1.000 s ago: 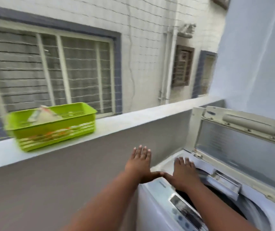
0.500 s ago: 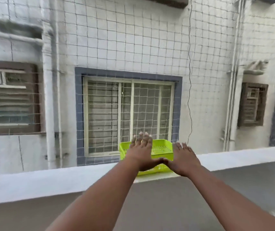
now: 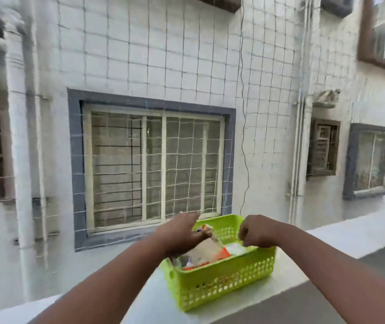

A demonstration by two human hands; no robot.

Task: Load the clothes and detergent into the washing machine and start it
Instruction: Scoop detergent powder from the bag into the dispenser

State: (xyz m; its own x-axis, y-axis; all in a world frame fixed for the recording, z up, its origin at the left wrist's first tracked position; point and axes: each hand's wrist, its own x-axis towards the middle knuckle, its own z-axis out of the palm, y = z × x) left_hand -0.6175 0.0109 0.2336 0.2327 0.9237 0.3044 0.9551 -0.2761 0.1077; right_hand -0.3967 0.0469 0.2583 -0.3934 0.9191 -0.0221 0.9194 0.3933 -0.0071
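Note:
A lime-green perforated basket (image 3: 222, 284) stands on the white balcony ledge (image 3: 154, 300). Inside it lie a brown-and-orange detergent packet (image 3: 210, 251) and a white packet (image 3: 236, 249). My left hand (image 3: 182, 232) reaches over the basket's far left corner with straight, motion-blurred fingers, its thumb just above the brown packet. My right hand (image 3: 257, 232) hangs over the basket's right side with its fingers curled downward at the white packet; whether they grip it is hidden. The washing machine and the clothes are out of view.
Beyond the ledge a mesh net covers the gap to a white tiled wall with a barred window (image 3: 154, 169) and drain pipes (image 3: 297, 160). The ledge runs on to the right (image 3: 350, 232), with a grey wall face below it.
My view has swung left from the open washing machine to the basket and come closer. Both hands have moved from flat and side by side to over the basket; my right fingers have curled.

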